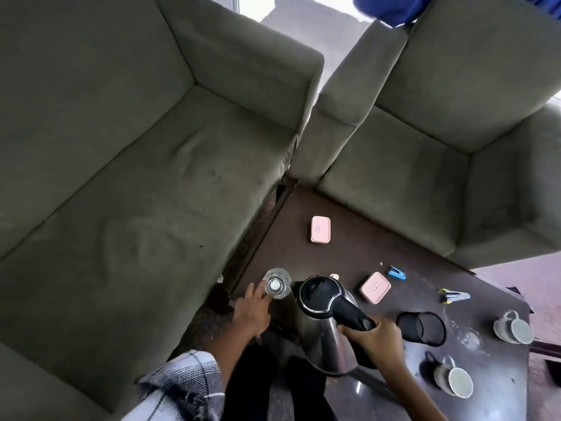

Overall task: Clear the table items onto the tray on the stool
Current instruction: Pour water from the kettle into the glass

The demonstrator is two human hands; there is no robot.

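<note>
This is looking like a home sitting room; a wide olive sofa point(121, 177) and a matching armchair point(409, 165) are standing at right angles, hemming in a low dark desk point(349, 247); mugs point(513, 328) are lying on it near a kettle point(321, 332); daylight is coming in behind.

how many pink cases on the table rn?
2. One pink case lies toward the table's far corner; the other pink case sits just right of the kettle, beside a small blue object. The kettle may hide more.

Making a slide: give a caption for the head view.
Right hand grips the kettle, left hand at a glass on the table.
</note>
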